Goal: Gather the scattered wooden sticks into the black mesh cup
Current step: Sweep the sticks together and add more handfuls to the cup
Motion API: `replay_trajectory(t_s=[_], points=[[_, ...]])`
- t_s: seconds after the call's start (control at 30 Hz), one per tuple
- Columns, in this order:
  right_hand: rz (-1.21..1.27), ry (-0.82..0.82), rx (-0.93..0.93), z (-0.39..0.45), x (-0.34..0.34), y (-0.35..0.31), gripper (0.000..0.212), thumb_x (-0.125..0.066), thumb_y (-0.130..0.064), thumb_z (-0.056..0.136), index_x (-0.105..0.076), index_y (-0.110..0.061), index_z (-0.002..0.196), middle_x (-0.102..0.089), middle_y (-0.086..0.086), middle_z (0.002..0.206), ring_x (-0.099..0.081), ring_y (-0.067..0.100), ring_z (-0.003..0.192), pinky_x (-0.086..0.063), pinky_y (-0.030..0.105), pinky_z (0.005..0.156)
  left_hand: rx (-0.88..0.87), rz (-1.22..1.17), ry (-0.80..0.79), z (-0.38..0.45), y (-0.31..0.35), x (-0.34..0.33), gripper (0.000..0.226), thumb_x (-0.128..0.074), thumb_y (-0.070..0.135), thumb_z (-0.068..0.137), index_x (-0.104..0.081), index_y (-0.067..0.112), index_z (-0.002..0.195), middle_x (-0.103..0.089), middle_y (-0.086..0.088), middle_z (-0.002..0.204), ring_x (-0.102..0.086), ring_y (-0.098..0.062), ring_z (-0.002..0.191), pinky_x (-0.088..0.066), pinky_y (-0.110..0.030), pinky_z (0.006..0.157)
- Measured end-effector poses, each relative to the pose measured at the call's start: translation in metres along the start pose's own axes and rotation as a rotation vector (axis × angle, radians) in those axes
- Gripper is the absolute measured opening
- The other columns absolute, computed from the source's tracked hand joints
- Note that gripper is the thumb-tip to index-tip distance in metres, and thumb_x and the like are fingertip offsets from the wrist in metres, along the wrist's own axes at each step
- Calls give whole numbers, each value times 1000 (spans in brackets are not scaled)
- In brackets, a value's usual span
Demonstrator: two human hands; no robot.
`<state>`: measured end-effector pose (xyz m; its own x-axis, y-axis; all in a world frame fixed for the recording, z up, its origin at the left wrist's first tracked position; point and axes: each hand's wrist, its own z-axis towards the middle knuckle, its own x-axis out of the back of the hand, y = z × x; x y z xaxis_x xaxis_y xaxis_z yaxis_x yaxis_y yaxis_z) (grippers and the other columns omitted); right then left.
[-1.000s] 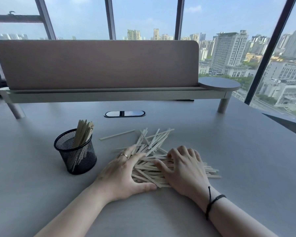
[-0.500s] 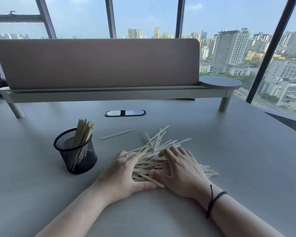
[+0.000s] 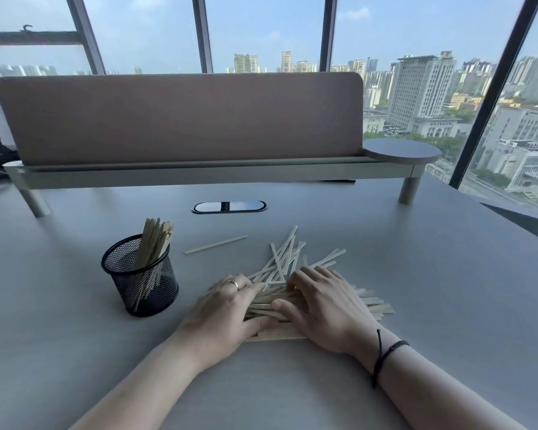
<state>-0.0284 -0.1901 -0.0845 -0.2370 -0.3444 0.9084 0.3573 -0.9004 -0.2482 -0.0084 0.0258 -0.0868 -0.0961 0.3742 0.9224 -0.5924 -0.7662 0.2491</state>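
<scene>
Both hands, left hand [image 3: 227, 315] and right hand [image 3: 323, 305], press flat around the stick pile [image 3: 292, 274] right of the black mesh cup [image 3: 140, 274], grasping nothing yet. A hurried squeeze could splay the crossed sticks outward, and 1 stray stick [image 3: 215, 244] just behind the cup's right side risks being missed.

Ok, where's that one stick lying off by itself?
In the head view, the lone stick lies flat on the table, left of centre, between the black mesh cup and the main pile.

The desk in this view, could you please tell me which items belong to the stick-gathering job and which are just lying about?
Job: pile of sticks, stray stick, black mesh cup, left hand, right hand.
Lying about: desk divider, cable port, round shelf.
</scene>
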Motion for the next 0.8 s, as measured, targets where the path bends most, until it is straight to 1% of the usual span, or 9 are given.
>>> replay_trajectory(t_s=[0.13, 0.27, 0.37, 0.43, 0.53, 0.63, 0.67, 0.73, 0.8], points=[[49, 13, 31, -2, 1, -2, 59, -33, -80, 88, -57, -28, 102, -61, -9, 93, -58, 19, 94, -47, 36, 83, -57, 167, 40, 1, 8, 2, 60, -35, 62, 86, -66, 24, 120, -66, 3, 105, -65, -22, 100, -56, -40, 71], [42, 12, 30, -2, 1, -2, 61, -39, -82, 85, -56, -29, 110, -59, -9, 99, -59, 18, 95, -45, 33, 79, -141, 319, 69, 3, 11, -1, 40, -44, 46, 83, -71, 20, 99, -66, 3, 85, -69, -20, 73, -54, -32, 54], [85, 25, 11, -3, 1, -1, 64, -47, -82, 81, -54, -29, 117, -54, -8, 102, -59, 18, 92, -43, 31, 74, -144, 348, 55, 4, 12, -2, 20, -68, 33, 78, -69, 19, 92, -65, 1, 82, -68, -21, 68, -52, -31, 52], [108, 34, -8, -2, 0, 0, 66, -51, -82, 77, -52, -31, 119, -53, -9, 104, -59, 18, 91, -48, 35, 75, -126, 352, 42, 2, 13, -2, 23, -79, 22, 72, -67, 18, 91, -65, 0, 82, -67, -22, 67, -51, -32, 50], [140, 56, -30, -3, 1, 3, 65, -60, -77, 72, -52, -32, 120, -52, -10, 105, -58, 16, 91, -51, 37, 79, -141, 354, 79, 0, 14, 2, 18, -73, 16, 78, -67, 18, 95, -65, 0, 84, -66, -22, 66, -51, -33, 50], [141, 78, -29, -6, 2, 7, 63, -57, -71, 71, -53, -31, 120, -53, -8, 106, -56, 17, 97, -50, 37, 85, -165, 354, 112, -3, 13, 5, 18, -52, 15, 87, -66, 19, 96, -65, 1, 85, -65, -22, 68, -50, -34, 53], [135, 80, -27, -6, 2, 9, 63, -57, -72, 71, -53, -32, 120, -53, -8, 108, -56, 17, 102, -48, 36, 88, -162, 350, 105, -4, 13, 6, 19, -50, 13, 87, -65, 19, 96, -65, 1, 85, -65, -22, 70, -50, -35, 55], [121, 72, -27, -6, 1, 10, 65, -59, -73, 70, -52, -35, 121, -53, -9, 111, -53, 16, 109, -45, 33, 92, -142, 348, 89, -6, 11, 7, 20, -54, 7, 83, -62, 20, 95, -65, 2, 85, -65, -23, 73, -50, -36, 57], [108, 65, -28, -6, 0, 11, 67, -61, -76, 68, -50, -37, 123, -53, -12, 112, -51, 14, 111, -42, 31, 94, -138, 358, 108, -6, 10, 9, 23, -51, 6, 81, -62, 21, 94, -66, 3, 82, -65, -22, 72, -49, -36, 56]])
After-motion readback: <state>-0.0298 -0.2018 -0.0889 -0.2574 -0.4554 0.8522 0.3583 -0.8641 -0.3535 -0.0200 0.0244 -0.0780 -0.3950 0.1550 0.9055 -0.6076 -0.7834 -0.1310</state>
